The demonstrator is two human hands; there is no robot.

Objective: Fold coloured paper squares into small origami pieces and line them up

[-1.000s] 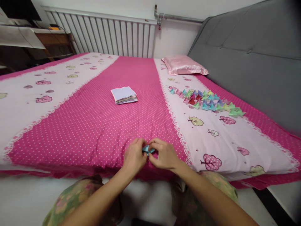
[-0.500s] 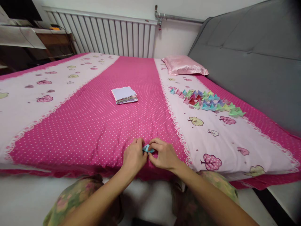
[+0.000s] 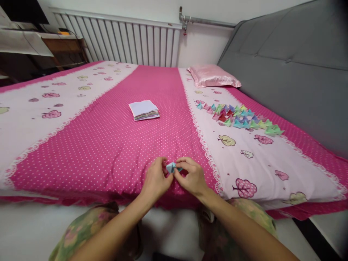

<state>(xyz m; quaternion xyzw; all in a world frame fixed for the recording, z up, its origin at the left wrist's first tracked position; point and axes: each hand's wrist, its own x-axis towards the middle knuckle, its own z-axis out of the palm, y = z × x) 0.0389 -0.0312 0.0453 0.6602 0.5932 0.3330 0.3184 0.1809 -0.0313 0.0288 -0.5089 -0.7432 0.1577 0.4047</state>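
Observation:
A small light-blue folded paper boat (image 3: 170,167) is between my two hands, just above the near edge of the bed. My right hand (image 3: 192,177) pinches its right end between thumb and fingers, which partly cover it. Around the boat's left side curl the fingers of my left hand (image 3: 156,177), with the thumb at its lower edge. A little gap shows between that thumb and forefinger. The exact contact of the left fingertips is hard to make out.
A stack of square paper sheets (image 3: 144,110) lies mid-bed on the pink dotted bedspread (image 3: 108,134). To the right stand several rows of coloured paper boats (image 3: 237,116). Behind them are a pink pillow (image 3: 213,75) and a grey headboard (image 3: 288,54). A radiator (image 3: 119,38) lines the far wall.
The blue paper boat has been lifted slightly and turned, so more of its folded face shows. My left thumb and forefinger have spread farther apart; my right hand still pinches it.

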